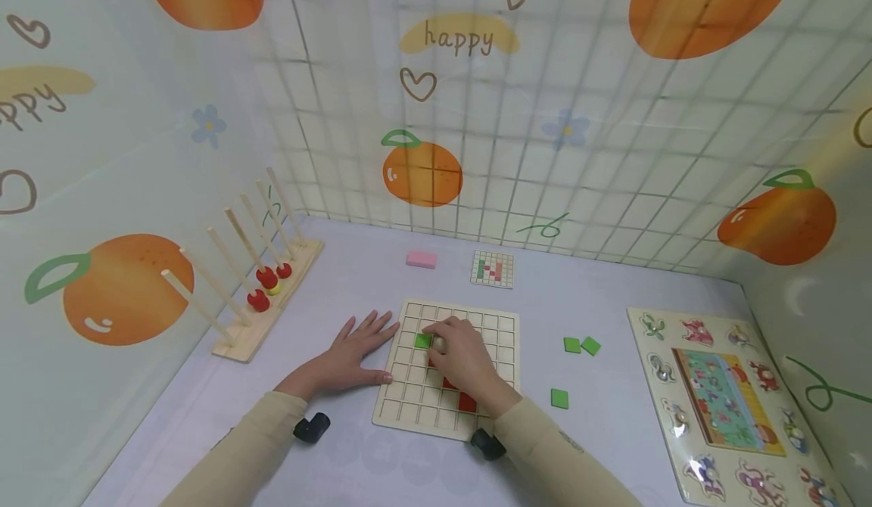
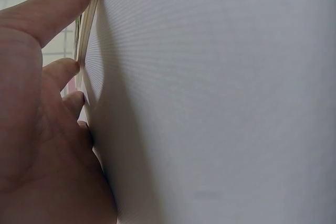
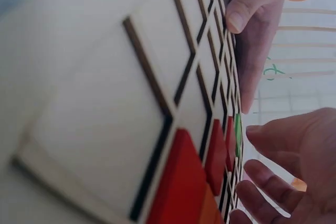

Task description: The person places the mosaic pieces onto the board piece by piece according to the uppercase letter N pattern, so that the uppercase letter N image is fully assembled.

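Observation:
A wooden grid board (image 1: 402, 410) lies flat on the table, with a green square tile (image 1: 422, 340) in its upper left part. Red square tiles (image 1: 467, 402) sit in cells running diagonally down to the right, partly hidden by my right hand (image 1: 465, 359). That hand hovers over the board, fingers bent loosely and fingertips beside the green tile; in the right wrist view nothing shows between thumb and fingers (image 3: 270, 182). My left hand (image 1: 350, 357) rests spread on the table, its thumb and a fingertip touching the board's left edge (image 2: 90, 19).
Three loose green tiles (image 1: 559, 399) lie right of the board. Behind it are a pink block (image 1: 421, 259) and a small pattern card (image 1: 493, 269). A peg rack (image 1: 235, 346) with beads stands left; an animal picture puzzle (image 1: 650, 386) lies right.

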The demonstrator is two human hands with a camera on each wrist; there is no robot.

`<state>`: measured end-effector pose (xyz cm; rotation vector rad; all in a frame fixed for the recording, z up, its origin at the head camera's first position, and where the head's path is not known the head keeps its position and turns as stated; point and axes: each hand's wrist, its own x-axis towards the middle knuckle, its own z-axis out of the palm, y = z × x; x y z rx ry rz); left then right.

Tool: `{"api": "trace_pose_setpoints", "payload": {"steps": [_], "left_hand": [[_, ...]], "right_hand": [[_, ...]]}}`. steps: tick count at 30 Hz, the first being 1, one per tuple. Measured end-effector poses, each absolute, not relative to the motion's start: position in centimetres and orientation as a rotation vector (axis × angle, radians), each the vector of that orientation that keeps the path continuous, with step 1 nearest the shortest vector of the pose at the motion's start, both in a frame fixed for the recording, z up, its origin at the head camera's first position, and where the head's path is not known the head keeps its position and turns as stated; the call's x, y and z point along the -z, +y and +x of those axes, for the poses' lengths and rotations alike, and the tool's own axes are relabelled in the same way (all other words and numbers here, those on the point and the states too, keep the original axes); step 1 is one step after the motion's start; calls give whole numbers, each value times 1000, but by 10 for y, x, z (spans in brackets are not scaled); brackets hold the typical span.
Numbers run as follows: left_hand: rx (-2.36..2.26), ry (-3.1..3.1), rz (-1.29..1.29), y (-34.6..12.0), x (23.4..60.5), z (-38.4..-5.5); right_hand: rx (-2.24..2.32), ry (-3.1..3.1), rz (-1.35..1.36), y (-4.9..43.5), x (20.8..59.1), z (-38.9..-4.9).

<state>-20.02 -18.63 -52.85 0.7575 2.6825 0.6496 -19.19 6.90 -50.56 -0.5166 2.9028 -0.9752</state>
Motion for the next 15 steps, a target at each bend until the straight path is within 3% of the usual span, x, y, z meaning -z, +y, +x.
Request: {"api": "trace_pose_setpoints", "payload": {"steps": [15], "left_hand": [[-634,2685,710,-184,528,-199]], "right_hand": [[1109,2895,-417,105,501,-168]]}}
